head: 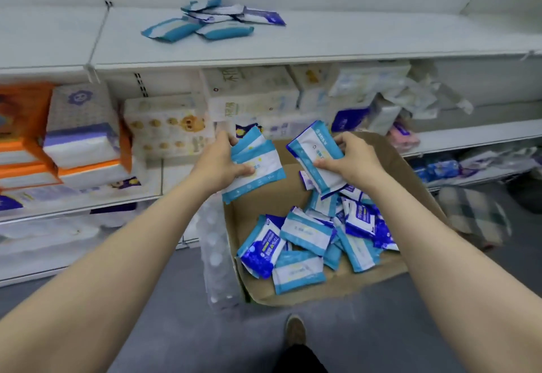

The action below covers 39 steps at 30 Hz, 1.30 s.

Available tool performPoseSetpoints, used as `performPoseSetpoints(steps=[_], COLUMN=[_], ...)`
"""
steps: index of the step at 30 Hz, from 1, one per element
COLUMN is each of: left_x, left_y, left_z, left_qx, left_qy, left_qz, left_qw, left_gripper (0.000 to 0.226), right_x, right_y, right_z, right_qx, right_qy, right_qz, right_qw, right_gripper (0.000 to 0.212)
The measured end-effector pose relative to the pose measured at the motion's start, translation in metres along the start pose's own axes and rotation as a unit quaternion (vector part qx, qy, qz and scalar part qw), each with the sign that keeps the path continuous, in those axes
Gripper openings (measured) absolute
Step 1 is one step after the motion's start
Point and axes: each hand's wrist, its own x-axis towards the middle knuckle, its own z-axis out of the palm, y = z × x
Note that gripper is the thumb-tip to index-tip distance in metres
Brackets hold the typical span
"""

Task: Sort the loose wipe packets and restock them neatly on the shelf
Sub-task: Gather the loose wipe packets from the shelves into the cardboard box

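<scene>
Head view. The person is standing at a store shelf, both hands raised over an open cardboard box (378,279) that is sitting on the floor.

L hand (218,161) is gripping a fanned stack of light-blue wipe packets (258,164), thumb pressing on the top face, fingers curled under the far edge. R hand (350,160) is pinching a second bunch of packets (315,152), thumb on top near the lower end, fingers wrapping the upper side; a purple-edged pack is peeking out below. The hands are apart, neither touching the other's stack.

More loose packets (305,255) are lying jumbled in the box, light-blue mixed w/ dark-blue ones (261,251). A small untidy pile (211,19) is already lying on the upper shelf board (352,38), well apart from the hands. Lower shelves are carrying tissue packs (82,126).

Handling (judged): packets are looking light, soft and flat, w/ glossy film skins, so they are probably sliding on each other easily; a fanned stack is likely shedding its outer packs if squeezed only at one corner. Best hold approx. across the middle of the short span, thumb opposite fingers, edges squared first. Not fragile; moderate squeeze is doing no harm. The dark-blue type is needing separating from light-blue before stacking.

Status (judged): sorting is under way; most stock is still in the box, and the shelf pile is not yet neat.
</scene>
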Motion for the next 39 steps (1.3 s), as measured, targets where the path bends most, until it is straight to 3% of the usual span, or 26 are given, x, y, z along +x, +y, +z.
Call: performPoseSetpoints(steps=[9,15,23,27,32,39], left_x=[0.03,0.037,0.038,0.032,0.03,0.014], left_y=[-0.003,-0.026,-0.041,-0.042,-0.037,-0.029], left_z=[0.138,0.167,0.18,0.183,0.157,0.043], left_qx=[0.024,0.021,0.039,0.045,0.138,0.2], left_qy=[-0.047,-0.042,-0.055,-0.07,-0.051,0.002], left_qz=[-0.161,-0.253,-0.287,-0.266,-0.197,-0.057], left_qw=[0.986,0.966,0.955,0.96,0.969,0.978], left_gripper=[0.061,0.058,0.058,0.058,0.071,0.065], right_x=[0.058,0.089,0.099,0.093,0.079,0.05], right_y=[0.135,0.147,0.137,0.129,0.098,-0.014], right_z=[0.035,0.077,0.112,0.115,0.109,0.08], right_qx=[-0.052,-0.046,-0.073,-0.129,-0.222,-0.32], right_qy=[-0.148,-0.236,-0.273,-0.278,-0.224,-0.146], right_qz=[0.06,0.029,0.008,-0.001,-0.058,-0.127], right_qw=[0.986,0.97,0.959,0.952,0.947,0.927], right_gripper=[0.055,0.056,0.055,0.053,0.058,0.058])
